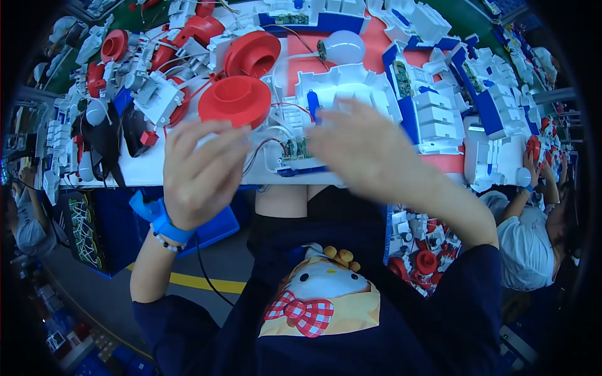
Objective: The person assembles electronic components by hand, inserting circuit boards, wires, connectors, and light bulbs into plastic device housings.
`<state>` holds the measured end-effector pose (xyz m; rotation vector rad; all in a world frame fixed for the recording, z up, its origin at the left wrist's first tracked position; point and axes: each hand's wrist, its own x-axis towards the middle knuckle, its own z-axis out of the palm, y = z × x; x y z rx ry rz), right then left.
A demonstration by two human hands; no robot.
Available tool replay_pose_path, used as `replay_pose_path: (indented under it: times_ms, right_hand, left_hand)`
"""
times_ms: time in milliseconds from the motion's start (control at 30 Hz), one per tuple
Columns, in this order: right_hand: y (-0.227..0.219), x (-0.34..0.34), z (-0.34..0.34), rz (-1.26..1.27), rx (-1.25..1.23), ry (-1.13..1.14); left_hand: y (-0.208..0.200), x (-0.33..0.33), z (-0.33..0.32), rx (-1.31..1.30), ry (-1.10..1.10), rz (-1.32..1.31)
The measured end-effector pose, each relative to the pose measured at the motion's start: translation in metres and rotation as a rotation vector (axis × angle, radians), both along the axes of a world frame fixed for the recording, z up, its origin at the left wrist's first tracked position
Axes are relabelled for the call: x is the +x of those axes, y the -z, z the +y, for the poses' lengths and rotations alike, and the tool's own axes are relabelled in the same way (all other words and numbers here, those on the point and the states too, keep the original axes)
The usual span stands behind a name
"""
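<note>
My left hand [204, 172], a blue band on its wrist, is at the near rim of a red round flanged part [235, 97]. Its fingers are bent and slightly blurred, and whether they grip that rim is unclear. Motion smears my right hand [364, 147], which hovers over a white plastic housing [342, 78]; its fingertips sit beside a slim blue piece [313, 103]. Between the hands lies a green circuit board [300, 149] in a white and blue casing, with red and dark wires running from it. A second red flanged part [253, 53] lies just behind the first.
Several white and blue housings [436, 119] crowd the table's right side. Wired white and red parts [157, 97] are heaped at left, and a white globe [345, 47] lies at the back. Below the table are a blue bin [213, 229] and a box of red parts [426, 260]. Other people work at both sides.
</note>
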<state>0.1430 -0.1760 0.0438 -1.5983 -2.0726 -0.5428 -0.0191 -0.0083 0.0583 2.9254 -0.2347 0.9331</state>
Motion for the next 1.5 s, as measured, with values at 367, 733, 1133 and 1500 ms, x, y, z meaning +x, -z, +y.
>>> replay_pose_path:
  times_ms: [367, 733, 1133, 1500]
  right_hand:
    - [-0.011, 0.033, 0.019, 0.216, -0.201, 0.035]
    - [-0.003, 0.021, 0.017, 0.349, -0.270, 0.008]
    - [0.003, 0.018, 0.019, 0.348, -0.334, -0.016]
    - [0.005, 0.021, 0.026, 0.375, -0.348, 0.012]
  left_hand:
    - [0.019, 0.005, 0.022, -0.484, -0.235, -0.139]
    - [0.025, -0.016, -0.014, -0.643, -0.195, 0.170]
    - [0.030, -0.028, 0.000, -0.663, -0.107, 0.000]
    - [0.031, 0.000, 0.030, -1.163, -0.574, 0.218]
